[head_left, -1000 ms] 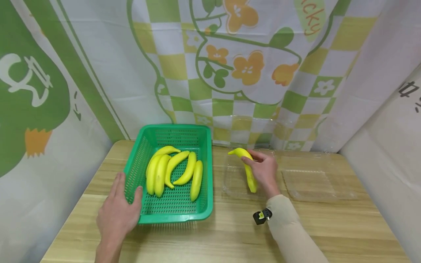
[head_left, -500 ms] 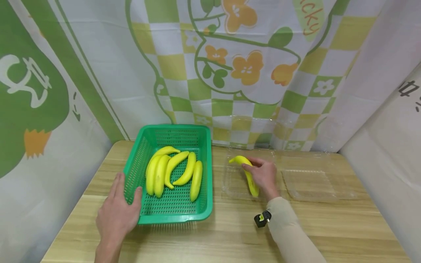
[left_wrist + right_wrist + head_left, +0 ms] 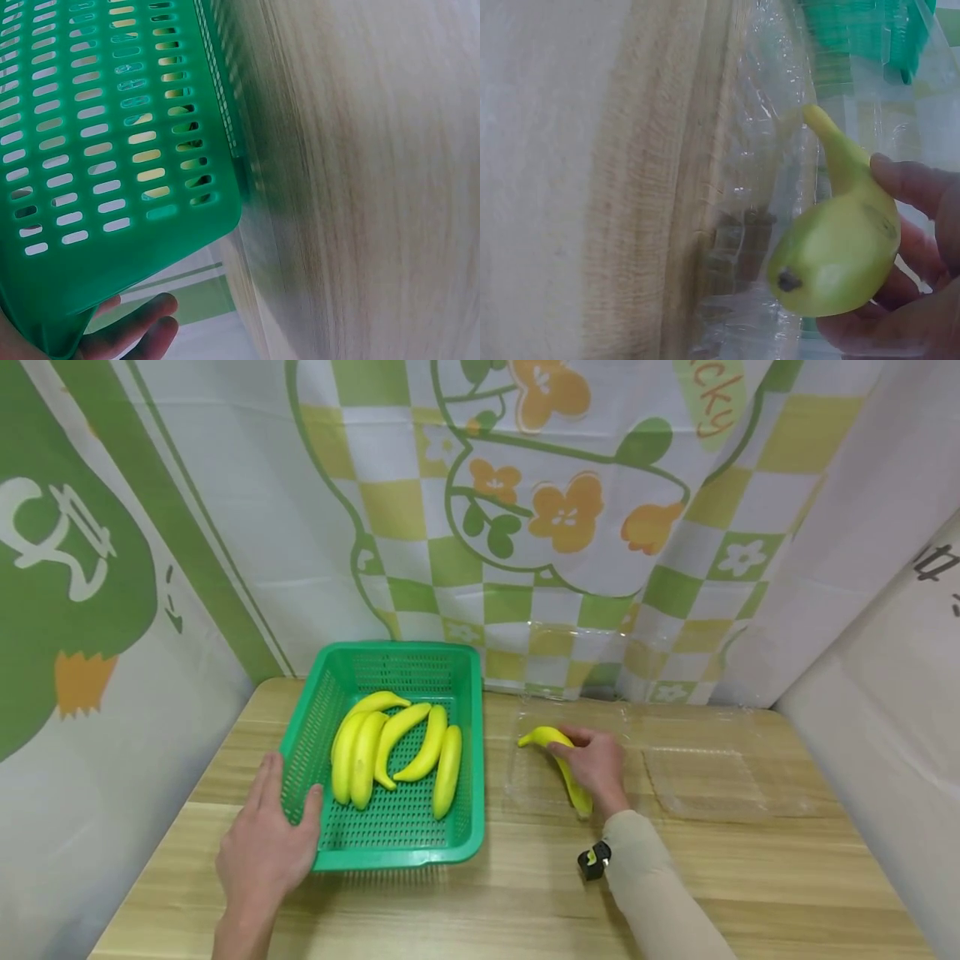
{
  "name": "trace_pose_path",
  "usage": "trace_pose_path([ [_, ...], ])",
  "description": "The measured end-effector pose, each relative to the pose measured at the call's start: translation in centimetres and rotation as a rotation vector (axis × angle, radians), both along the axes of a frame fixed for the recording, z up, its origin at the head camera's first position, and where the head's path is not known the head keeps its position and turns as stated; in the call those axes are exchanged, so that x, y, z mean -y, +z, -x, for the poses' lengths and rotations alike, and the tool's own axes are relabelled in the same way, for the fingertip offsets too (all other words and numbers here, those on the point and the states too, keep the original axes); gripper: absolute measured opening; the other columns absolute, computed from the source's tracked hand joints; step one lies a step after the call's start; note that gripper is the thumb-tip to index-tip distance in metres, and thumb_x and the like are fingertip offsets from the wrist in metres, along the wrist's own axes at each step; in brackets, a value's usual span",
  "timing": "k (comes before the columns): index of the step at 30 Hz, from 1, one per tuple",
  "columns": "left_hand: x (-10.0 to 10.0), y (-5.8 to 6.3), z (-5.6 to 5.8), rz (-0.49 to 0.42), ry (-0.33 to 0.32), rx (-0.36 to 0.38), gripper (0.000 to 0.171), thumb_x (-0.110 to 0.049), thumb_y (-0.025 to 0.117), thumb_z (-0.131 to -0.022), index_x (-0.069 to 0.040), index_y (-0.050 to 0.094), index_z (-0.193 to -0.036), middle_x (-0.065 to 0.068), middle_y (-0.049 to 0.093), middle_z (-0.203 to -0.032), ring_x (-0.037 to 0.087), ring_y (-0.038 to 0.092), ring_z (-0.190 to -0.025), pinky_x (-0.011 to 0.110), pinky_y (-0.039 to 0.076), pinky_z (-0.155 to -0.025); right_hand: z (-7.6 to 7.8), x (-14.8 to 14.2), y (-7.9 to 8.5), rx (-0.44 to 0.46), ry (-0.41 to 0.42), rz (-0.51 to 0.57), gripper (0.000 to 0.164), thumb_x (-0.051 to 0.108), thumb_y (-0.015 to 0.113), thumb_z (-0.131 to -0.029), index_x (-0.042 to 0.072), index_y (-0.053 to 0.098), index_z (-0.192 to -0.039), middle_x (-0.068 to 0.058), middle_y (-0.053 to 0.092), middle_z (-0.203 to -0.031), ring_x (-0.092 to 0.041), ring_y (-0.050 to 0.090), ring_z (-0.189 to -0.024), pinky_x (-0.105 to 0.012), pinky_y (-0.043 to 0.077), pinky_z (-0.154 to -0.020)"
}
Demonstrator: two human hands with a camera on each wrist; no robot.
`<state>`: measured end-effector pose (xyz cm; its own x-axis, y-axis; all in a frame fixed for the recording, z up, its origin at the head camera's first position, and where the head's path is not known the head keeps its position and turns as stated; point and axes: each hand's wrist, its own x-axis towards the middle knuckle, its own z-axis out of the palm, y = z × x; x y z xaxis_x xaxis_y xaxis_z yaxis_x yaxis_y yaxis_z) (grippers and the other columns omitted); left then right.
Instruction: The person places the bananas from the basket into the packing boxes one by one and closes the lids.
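In the head view my right hand (image 3: 596, 764) holds a yellow banana (image 3: 570, 781) between thumb and fingers, low over the left half of a clear plastic clamshell box (image 3: 525, 793). The right wrist view shows the banana's dark-tipped end (image 3: 789, 280) toward the camera, with the thumb on its upper side. My left hand (image 3: 266, 843) is at the left rim of a green plastic basket (image 3: 397, 860), its thumb over the rim and its fingers along the outside. Several bananas (image 3: 365, 760) lie in the basket. In the left wrist view, fingertips (image 3: 157, 307) show past the basket's corner.
The clamshell's other half (image 3: 705, 781) lies flat to the right on the wooden table (image 3: 510, 910). A patterned cloth (image 3: 570, 518) hangs right behind the table's back edge. Plain and printed cloth walls stand at both sides.
My right hand has lowered the banana and moved slightly toward the table's front, deeper over the clear box. The left hand and the basket stay in place.
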<state>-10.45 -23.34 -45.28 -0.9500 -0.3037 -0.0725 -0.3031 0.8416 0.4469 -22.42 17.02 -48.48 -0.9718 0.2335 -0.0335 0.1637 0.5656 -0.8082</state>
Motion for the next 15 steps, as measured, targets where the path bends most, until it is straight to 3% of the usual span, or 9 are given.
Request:
trace_pose_path([
  [15,-0.06,0.02,-0.05,-0.004,0.000,-0.003,0.082,-0.062,0.028,-0.109,-0.019,-0.003,-0.172,0.008,0.001,-0.181,0.062,0.041,-0.145,0.069,0.053,-0.090,-0.17,-0.27,0.49,-0.032,-0.011,-0.019,0.045,0.026,0.085,-0.090,0.008,0.076,-0.131,-0.020,0.078,-0.126,-0.037,0.075,-0.117,-0.051,0.059,-0.102],
])
